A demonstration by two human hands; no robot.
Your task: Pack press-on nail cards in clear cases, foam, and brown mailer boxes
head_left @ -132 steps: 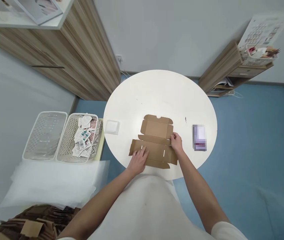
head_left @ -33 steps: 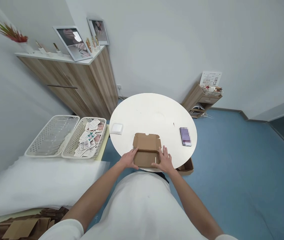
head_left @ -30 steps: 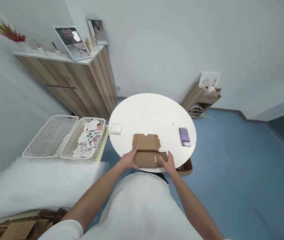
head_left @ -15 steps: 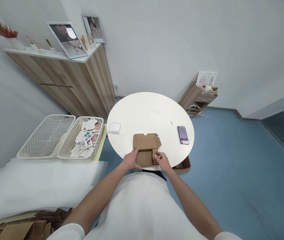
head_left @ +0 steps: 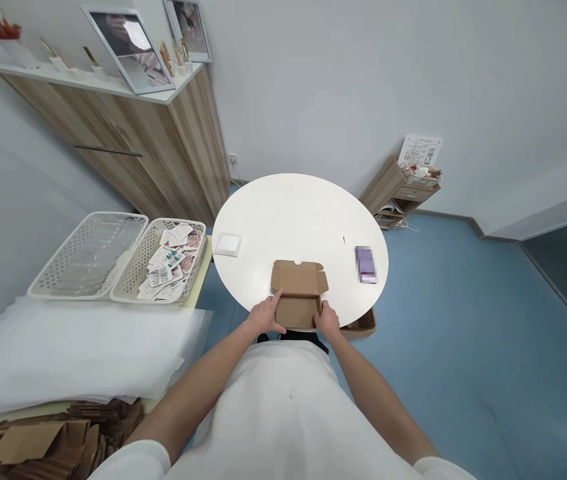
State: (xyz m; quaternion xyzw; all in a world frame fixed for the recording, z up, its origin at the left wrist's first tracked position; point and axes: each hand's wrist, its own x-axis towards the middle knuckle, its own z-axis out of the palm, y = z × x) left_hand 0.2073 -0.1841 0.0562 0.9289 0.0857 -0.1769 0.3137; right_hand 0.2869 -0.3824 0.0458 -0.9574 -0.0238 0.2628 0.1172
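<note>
A brown cardboard mailer box lies at the near edge of the round white table, its lid folded back flat and its tray walls standing. My left hand grips the box's left side, thumb and fingers apart around the wall. On the right wall, my right hand is closed, with the thumb at the inside. Nothing lies in the box. Left of it on the table is a small white packet; a blurred purple item sits to the right.
Two white baskets stand left, one with clear plastic pieces, one with printed cards. White sheets lie nearer, above folded brown cardboard. A carton is under the table's right edge. A wooden cabinet stands behind.
The right side flap, which my right hand was pinching, is now folded into the wall. My right hand has shifted to grip that wall; the box moved slightly right.
</note>
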